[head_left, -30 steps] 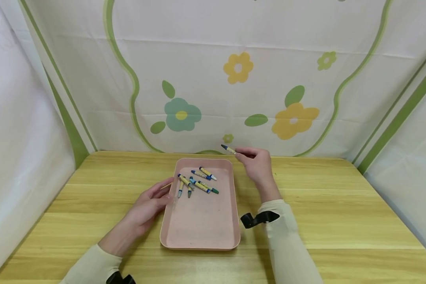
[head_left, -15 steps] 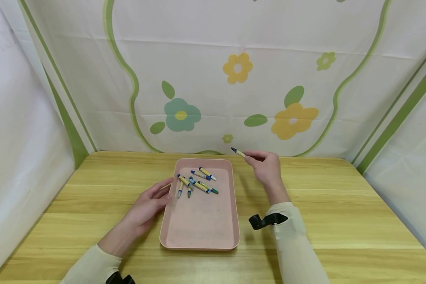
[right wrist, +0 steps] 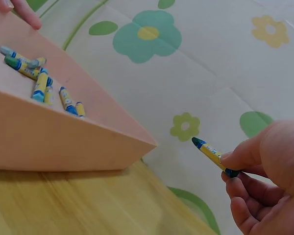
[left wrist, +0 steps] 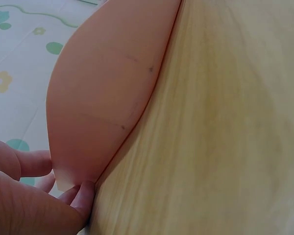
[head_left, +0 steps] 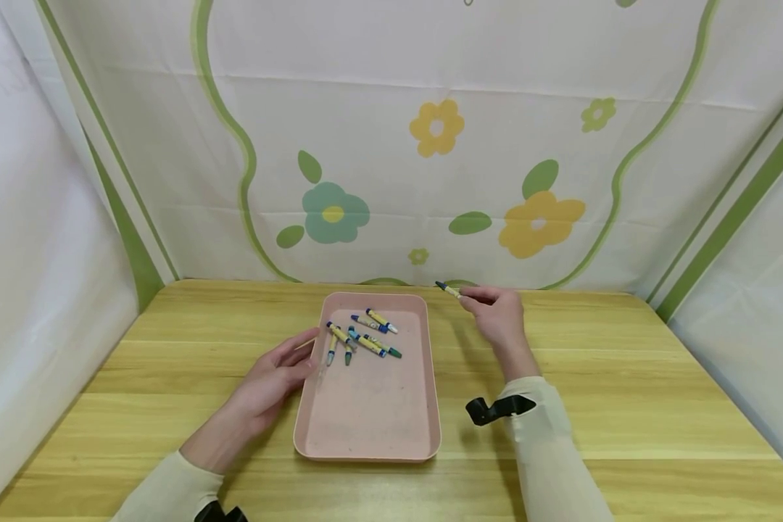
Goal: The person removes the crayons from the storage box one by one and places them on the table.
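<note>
In the head view my right hand pinches a crayon between thumb and fingertips, raised over the table to the right of the pink tray. The right wrist view shows this crayon with a yellow wrapper, blue bands and a dark green tip pointing away from the hand. My left hand holds the tray's left side, thumb at the rim and fingers against the outer wall. Several yellow-wrapped crayons lie loosely heaped in the far half of the tray, some crossing others.
The tray stands on a wood-grain table. Behind it hangs a white cloth printed with flowers, its lower edge at the table's back. More white cloth closes off the sides.
My right hand has moved right and slightly nearer, away from the tray, with the crayon still pinched. The left hand, the tray and the crayons in it stay in place.
</note>
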A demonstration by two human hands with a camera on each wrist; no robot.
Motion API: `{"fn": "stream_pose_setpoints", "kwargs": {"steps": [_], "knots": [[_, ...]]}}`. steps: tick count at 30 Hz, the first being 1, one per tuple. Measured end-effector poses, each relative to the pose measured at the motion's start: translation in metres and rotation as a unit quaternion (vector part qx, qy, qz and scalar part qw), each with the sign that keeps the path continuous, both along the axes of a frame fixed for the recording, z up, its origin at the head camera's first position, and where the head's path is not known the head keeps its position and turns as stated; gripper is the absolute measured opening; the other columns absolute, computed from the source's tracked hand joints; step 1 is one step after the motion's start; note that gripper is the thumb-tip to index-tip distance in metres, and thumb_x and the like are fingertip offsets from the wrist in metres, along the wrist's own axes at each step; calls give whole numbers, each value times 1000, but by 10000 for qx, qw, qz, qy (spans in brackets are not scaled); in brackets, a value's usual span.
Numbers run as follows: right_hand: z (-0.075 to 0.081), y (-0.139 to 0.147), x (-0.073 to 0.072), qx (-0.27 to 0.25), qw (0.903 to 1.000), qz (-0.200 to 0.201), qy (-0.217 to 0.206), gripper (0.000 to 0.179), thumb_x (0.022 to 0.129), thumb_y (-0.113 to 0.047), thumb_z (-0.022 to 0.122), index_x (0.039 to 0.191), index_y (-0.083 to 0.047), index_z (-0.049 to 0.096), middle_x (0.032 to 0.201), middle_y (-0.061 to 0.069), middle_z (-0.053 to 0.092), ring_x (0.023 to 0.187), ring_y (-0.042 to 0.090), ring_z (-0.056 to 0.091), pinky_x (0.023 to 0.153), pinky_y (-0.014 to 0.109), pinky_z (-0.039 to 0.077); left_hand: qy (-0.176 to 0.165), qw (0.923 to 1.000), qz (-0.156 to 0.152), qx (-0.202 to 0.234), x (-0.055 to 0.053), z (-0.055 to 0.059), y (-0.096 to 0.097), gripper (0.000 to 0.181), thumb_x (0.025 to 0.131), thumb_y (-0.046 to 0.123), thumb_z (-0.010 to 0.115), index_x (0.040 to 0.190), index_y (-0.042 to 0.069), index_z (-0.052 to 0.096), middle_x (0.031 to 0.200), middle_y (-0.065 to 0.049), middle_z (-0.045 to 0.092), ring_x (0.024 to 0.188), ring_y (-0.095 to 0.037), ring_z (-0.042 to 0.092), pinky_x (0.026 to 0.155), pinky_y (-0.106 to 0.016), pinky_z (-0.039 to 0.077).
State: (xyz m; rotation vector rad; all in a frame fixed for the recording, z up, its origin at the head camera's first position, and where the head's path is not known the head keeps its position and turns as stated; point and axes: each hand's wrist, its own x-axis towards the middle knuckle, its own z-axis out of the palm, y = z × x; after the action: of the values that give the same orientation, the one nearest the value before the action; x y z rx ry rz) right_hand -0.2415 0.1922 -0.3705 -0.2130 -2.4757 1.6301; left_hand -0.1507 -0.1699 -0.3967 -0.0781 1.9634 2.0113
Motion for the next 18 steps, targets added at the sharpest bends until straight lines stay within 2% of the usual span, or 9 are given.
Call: {"fn": "stream_pose_setpoints", "kwargs": {"steps": [2, 5, 9, 18], "knots": [[-5, 0, -1, 74, 9999, 13, -120, 25, 97, -17, 76, 120, -6, 81, 128, 17, 76, 117, 25, 68, 80, 18, 51, -7, 10000, 6, 0, 0, 0, 0, 61, 110, 9, 53, 167, 17, 34, 174, -16, 31, 156, -32, 39, 102, -17, 49], [-14, 2, -3, 161, 9994, 23, -291, 25, 98, -17, 75, 120, -7, 81, 124, 17, 78, 111, 24, 70, 79, 20, 52, -15, 10000, 3, 10, 0, 0, 0, 61, 110, 9, 52, 167, 17, 34, 174, -16, 31, 156, -32, 39, 103, -18, 49], [-24, 4, -4, 223, 9987, 38, -454, 24, 98, -16, 75, 120, -6, 81, 126, 17, 77, 114, 27, 69, 81, 22, 52, -27, 10000, 24, -9, 0, -1, 0, 61, 110, 9, 52, 167, 17, 34, 174, -16, 31, 156, -32, 40, 103, -18, 49], [-36, 5, -6, 521, 9973, 137, -491, 22, 99, -16, 74, 117, -6, 82, 126, 17, 77, 126, 33, 67, 104, 43, 54, -17, 10000, 38, 25, -1, -2, 0, 60, 110, 10, 52, 167, 18, 34, 174, -16, 31, 155, -32, 40, 103, -19, 49]]}}
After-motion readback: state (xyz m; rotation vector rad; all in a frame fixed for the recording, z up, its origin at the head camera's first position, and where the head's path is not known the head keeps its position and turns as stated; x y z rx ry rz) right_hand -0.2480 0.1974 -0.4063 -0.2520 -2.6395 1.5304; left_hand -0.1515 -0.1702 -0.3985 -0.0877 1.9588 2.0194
